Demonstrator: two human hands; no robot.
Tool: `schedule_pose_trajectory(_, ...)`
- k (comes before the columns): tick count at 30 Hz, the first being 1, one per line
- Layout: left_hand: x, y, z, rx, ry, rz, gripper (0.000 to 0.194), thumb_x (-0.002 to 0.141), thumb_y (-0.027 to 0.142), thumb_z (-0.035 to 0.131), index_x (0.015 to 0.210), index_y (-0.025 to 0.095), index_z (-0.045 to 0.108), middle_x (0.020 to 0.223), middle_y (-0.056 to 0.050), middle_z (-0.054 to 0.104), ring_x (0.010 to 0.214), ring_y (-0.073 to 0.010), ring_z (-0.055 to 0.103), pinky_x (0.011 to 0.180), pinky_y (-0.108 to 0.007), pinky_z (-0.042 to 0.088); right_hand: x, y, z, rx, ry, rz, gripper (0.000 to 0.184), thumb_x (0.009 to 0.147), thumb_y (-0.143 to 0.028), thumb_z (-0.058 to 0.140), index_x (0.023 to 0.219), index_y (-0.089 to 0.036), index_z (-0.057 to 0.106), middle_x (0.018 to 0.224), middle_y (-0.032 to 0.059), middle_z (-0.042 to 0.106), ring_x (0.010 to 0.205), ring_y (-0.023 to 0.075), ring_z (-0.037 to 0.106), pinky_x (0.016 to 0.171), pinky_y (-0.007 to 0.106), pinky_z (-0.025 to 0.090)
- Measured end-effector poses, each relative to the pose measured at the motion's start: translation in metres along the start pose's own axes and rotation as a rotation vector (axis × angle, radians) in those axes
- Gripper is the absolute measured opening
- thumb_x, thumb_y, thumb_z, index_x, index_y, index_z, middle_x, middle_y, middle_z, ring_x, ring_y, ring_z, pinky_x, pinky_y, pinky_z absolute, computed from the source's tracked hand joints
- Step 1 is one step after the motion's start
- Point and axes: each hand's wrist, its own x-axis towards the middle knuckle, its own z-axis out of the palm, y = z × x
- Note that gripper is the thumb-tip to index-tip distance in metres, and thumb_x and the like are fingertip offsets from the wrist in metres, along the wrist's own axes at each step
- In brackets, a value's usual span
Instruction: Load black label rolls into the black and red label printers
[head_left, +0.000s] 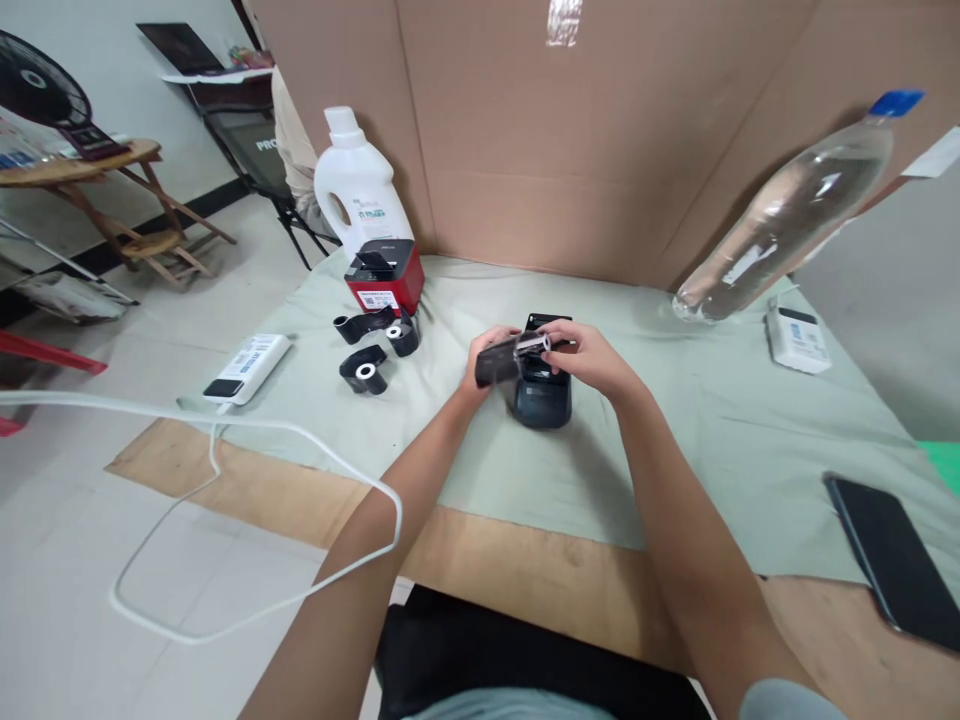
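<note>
Both hands meet above a dark handheld machine (541, 402), which looks like a card payment terminal or small printer, lying on the green cloth. Between them is a roll of black film ribbon (498, 363) with a pale core; it is partly blurred. My left hand (487, 350) is closed on the dark end of the roll. At the pale core end, my right hand (586, 352) pinches with its fingertips, partly hiding the machine's upper part. To the left lie two more black ribbon rolls (365, 372) with white cores, their film loosely unwound.
Behind the rolls stand a red and black box-shaped device (405, 278) and a white jug (367, 190). A cardboard panel (540, 150) backs the table. White power banks (247, 368) lie at both sides. A clear bottle (787, 215) leans right; a phone (896, 555) lies near the edge.
</note>
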Motion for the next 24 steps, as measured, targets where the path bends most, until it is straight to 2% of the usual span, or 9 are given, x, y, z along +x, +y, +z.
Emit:
schedule_pose_trajectory(4,-0.006,0.005,0.003,-0.039,-0.087,0.098,0.048,0.086,0.063,0.068,0.094,0.017,0.076,0.078,-0.004,0.071,0.071,-0.0165,0.064,0.068,-0.029,0.052,-0.001,0.015,-0.005,-0.114,-0.009,-0.082,0.036,0.068,-0.023,0.064,0.104,-0.018,0.071,0.095,0.0038,0.071,0.065,0.0133,0.058,0.062,0.027,0.045)
schedule_pose_trajectory(8,-0.011,0.007,0.007,0.026,-0.149,0.058,0.052,0.08,0.066,0.073,0.096,0.017,0.076,0.071,-0.003,0.07,0.061,-0.0144,0.061,0.061,-0.028,0.05,-0.006,0.019,-0.017,-0.278,-0.014,-0.1,0.043,0.072,-0.02,0.059,0.112,-0.018,0.074,0.095,0.0031,0.073,0.066,0.0135,0.056,0.065,0.027,0.045)
schedule_pose_trajectory(13,-0.013,0.007,0.015,0.068,-0.116,0.086,0.049,0.077,0.058,0.078,0.1,0.015,0.075,0.097,-0.009,0.078,0.089,-0.0199,0.071,0.083,-0.032,0.055,-0.01,0.011,-0.031,-0.434,-0.054,-0.002,0.039,0.084,-0.022,0.058,0.118,-0.02,0.077,0.103,0.0054,0.076,0.077,0.0167,0.062,0.076,0.03,0.049)
schedule_pose_trajectory(18,-0.015,0.004,0.016,0.196,-0.185,0.108,0.036,0.086,0.046,0.073,0.105,0.017,0.076,0.11,-0.01,0.078,0.102,-0.0219,0.07,0.093,-0.034,0.053,-0.004,0.02,-0.023,-0.57,-0.069,0.004,0.031,0.088,-0.02,0.063,0.115,-0.017,0.078,0.113,0.0085,0.077,0.091,0.0208,0.068,0.088,0.032,0.05)
schedule_pose_trajectory(21,-0.015,0.007,0.01,0.328,-0.128,0.184,0.031,0.094,0.04,0.063,0.113,0.019,0.077,0.123,-0.01,0.075,0.104,-0.0206,0.067,0.096,-0.034,0.051,0.0,0.027,-0.016,-0.623,-0.068,0.005,0.029,0.088,-0.016,0.062,0.113,-0.016,0.078,0.116,0.0096,0.077,0.1,0.0232,0.069,0.091,0.033,0.049)
schedule_pose_trajectory(24,-0.02,0.017,0.003,0.377,-0.054,0.211,0.033,0.1,0.038,0.053,0.116,0.02,0.076,0.119,-0.009,0.076,0.097,-0.0194,0.066,0.089,-0.032,0.051,0.001,0.029,-0.012,-0.657,-0.082,0.004,0.027,0.09,-0.013,0.06,0.109,-0.018,0.078,0.115,0.009,0.077,0.103,0.0239,0.07,0.09,0.032,0.049)
